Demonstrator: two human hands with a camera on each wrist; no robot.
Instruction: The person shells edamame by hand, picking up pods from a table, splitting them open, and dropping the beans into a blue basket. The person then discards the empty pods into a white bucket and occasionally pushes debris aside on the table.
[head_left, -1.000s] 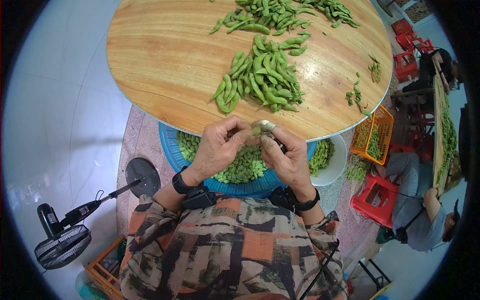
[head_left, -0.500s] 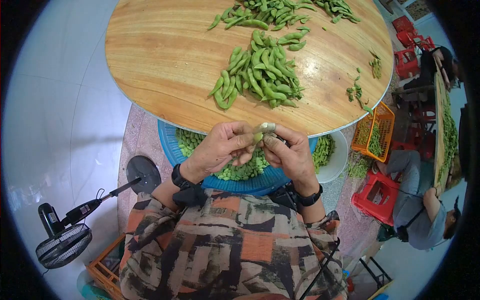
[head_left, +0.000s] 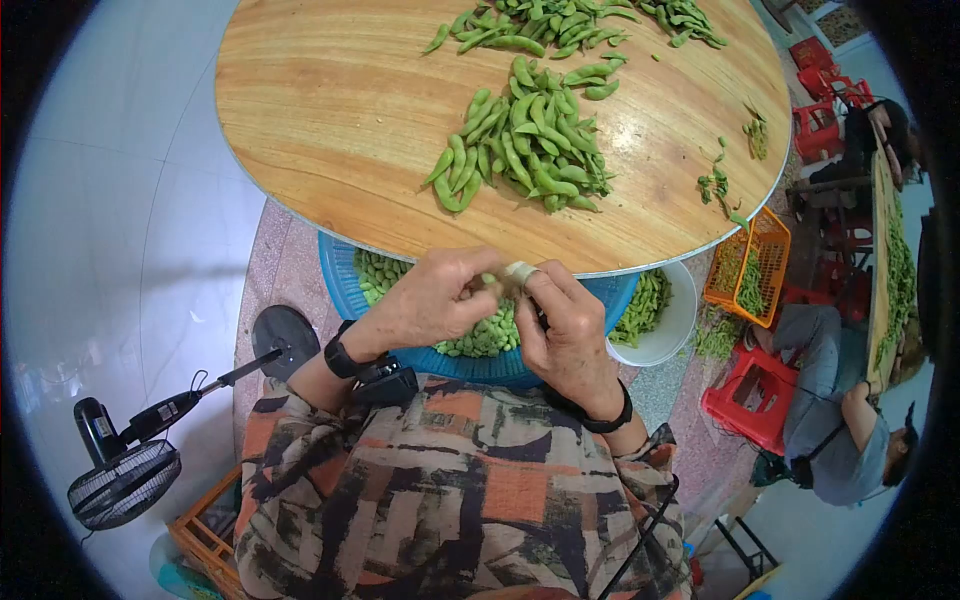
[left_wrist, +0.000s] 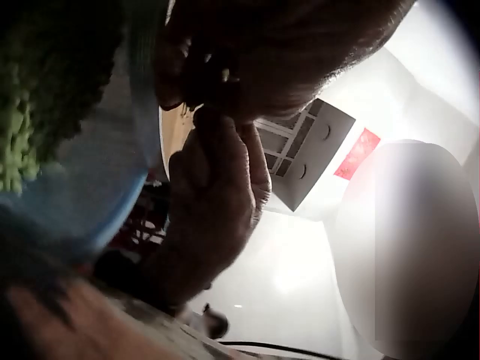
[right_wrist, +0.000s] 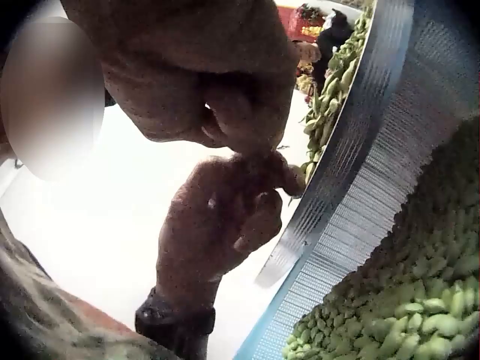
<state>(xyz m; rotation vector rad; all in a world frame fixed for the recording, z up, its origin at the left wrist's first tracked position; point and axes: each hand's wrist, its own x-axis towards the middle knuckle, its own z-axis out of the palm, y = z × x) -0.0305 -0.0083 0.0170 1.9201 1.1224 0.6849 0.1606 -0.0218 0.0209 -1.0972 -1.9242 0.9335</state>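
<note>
Round wooden table (head_left: 340,120): it is spreading across the top of the head view, its near edge lying just beyond the hands.
Blue basket (head_left: 338,285): it is sitting lower than the table, partly hidden by the near edge, and is holding a mass of loose green beans (head_left: 482,338).
Standing fan (head_left: 125,488): it is standing well to the left of the table.
White bowl (head_left: 686,318): it is sitting below the table's near right edge, beside the blue basket, and is holding green pods (head_left: 640,312).
Orange crate (head_left: 766,238): it is resting just beyond the table's right edge, with greenery inside.
Nearer pod pile (head_left: 535,140): it is lying on the table; another pile (head_left: 545,25) is lying farther back on it.
Left hand (head_left: 432,300): it is hovering over the basket, by the table's near edge, its fingers curling into a narrow pinch on a small green piece.
Right hand (head_left: 572,335): it is facing the left, with thumb and forefinger bending close together; whether it is gripping anything is impossible to tell.
Pale wrap (head_left: 520,271): it is covering a right-hand fingertip near the table's edge.
Small green piece (head_left: 488,278): it is showing, blurred, at the left fingertips, just short of the table's edge.
</note>
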